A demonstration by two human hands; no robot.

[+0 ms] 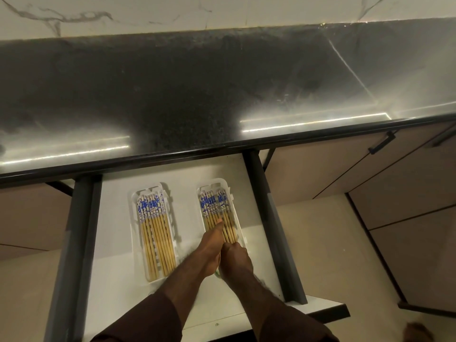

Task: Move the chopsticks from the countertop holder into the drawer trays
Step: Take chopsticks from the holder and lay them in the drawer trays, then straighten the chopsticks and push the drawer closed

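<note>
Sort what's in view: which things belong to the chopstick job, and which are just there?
Job: left tray, right tray, chopsticks in both, drawer, left hand, right hand.

Just there: countertop, cabinet doors, handle. No holder in view.

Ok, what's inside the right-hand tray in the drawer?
The right tray holds a row of bamboo chopsticks with blue-and-white patterned tops pointing toward the counter. Both hands, left hand and right hand, cover the tray's near end, so the tips there are hidden.
</note>
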